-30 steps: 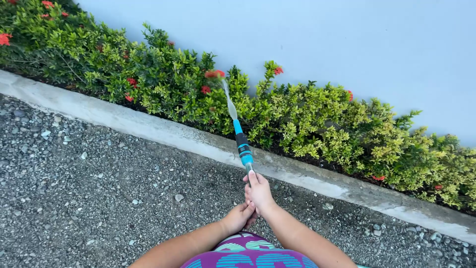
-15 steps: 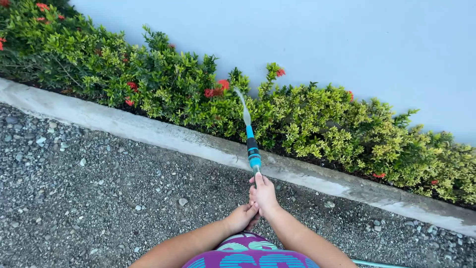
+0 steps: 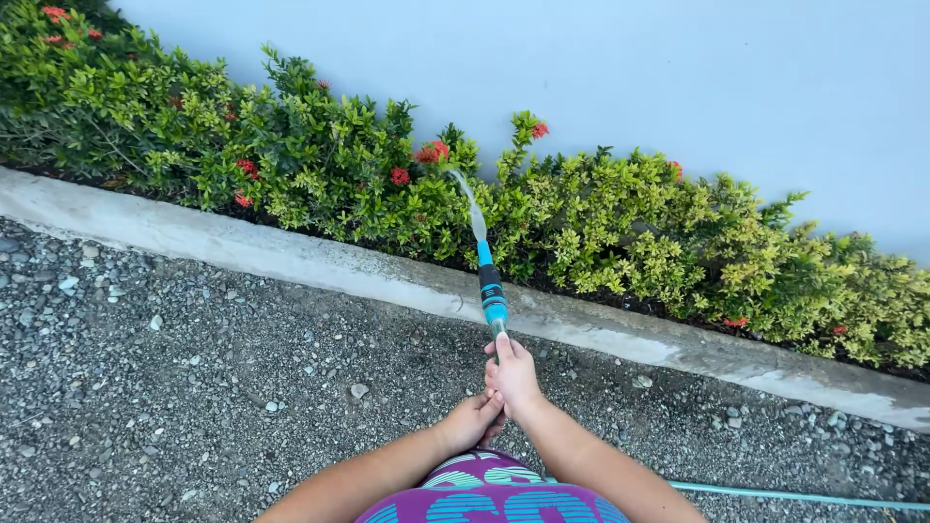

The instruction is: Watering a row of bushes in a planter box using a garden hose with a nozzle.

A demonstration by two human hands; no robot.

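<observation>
My right hand (image 3: 513, 376) grips the rear of a blue and black hose nozzle (image 3: 490, 289), index finger stretched along it. My left hand (image 3: 471, 422) sits just below and behind, closed around the hose. A thin stream of water (image 3: 471, 205) leaves the nozzle tip and arcs into the green hedge (image 3: 320, 165) with red flowers (image 3: 431, 152). The pale green hose (image 3: 794, 497) trails off to the right over the gravel.
A concrete curb (image 3: 291, 257) separates the grey gravel ground (image 3: 194, 387) from the planted bed. A plain light blue wall (image 3: 630, 77) stands behind the hedge. Yellow-green shrubs (image 3: 697, 242) fill the bed to the right.
The view shifted slightly; the nozzle and stream swung a little rightward along the hedge, then steadied. More of the hose shows at the lower right. Both hands keep their grip.
</observation>
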